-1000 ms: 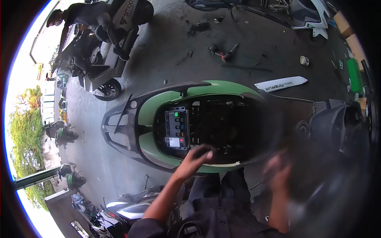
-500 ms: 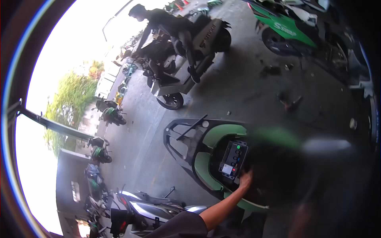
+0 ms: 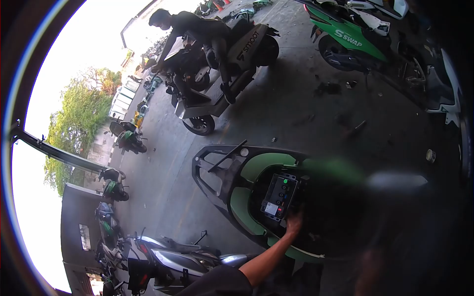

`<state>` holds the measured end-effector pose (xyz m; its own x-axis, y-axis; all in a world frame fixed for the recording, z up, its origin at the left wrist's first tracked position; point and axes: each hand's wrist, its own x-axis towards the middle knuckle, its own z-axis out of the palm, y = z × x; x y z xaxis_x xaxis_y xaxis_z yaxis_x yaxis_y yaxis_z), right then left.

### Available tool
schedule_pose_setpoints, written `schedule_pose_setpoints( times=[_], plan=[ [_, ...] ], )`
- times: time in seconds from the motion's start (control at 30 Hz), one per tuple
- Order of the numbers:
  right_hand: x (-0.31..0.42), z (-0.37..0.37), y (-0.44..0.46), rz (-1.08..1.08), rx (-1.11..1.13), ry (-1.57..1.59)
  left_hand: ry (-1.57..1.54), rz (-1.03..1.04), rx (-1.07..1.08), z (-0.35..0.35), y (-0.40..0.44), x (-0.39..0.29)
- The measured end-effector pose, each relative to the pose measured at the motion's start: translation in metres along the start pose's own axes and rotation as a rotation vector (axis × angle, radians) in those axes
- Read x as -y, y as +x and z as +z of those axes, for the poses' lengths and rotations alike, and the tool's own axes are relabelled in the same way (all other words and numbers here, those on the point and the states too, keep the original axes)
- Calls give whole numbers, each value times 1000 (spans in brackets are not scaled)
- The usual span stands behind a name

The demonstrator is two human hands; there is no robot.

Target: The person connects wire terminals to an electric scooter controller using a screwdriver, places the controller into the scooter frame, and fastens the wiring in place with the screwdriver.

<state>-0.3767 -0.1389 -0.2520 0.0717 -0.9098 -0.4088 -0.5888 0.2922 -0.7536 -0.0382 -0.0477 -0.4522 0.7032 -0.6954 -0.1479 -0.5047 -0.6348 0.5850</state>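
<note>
My left hand (image 3: 294, 225), on a bare forearm below a dark sleeve, reaches into the open compartment of a black and green scooter body (image 3: 239, 203). It is right beside the lower right corner of a black box (image 3: 279, 193) that has a row of round sockets, a white label and a green round sticker. Shadow hides the fingertips, so whether they grip or only touch is unclear. A smeared shape at the bottom right looks like my right hand or forearm (image 3: 370, 271); its fingers cannot be made out.
A person in dark clothes (image 3: 197, 29) sits astride a grey scooter (image 3: 247, 49). A green scooter (image 3: 350, 42) stands at the top right. A silver and black scooter (image 3: 182, 259) is close beside my left arm. Loose bits (image 3: 328, 89) lie on the floor. Blur covers the right side.
The whole scene has shifted slightly left in the view. My left hand stays beside the black box, with little visible movement against it.
</note>
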Motion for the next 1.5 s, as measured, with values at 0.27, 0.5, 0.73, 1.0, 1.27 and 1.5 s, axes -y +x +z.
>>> schedule_pose_setpoints(
  times=[0.27, 0.5, 0.73, 1.0, 1.27, 1.5],
  plan=[
    [61, -5, -24, 61, 141, 397, -501, -144, -133, -24, -2, -46],
    [66, 20, -19, 38, 95, 469, -785, -165, -78, -48, -4, -89],
    [96, 82, 12, -127, 271, 303, -1003, -267, -114, -41, 0, -117],
    [137, 152, 53, -190, 310, 300, -1277, -455, -53, -61, 2, -140],
    [134, 169, 82, -110, 287, 339, -1645, -534, 48, -65, -2, -130],
    [136, 159, 87, -164, 384, 235, -1795, -490, -46, -64, -2, -138]
  ],
)
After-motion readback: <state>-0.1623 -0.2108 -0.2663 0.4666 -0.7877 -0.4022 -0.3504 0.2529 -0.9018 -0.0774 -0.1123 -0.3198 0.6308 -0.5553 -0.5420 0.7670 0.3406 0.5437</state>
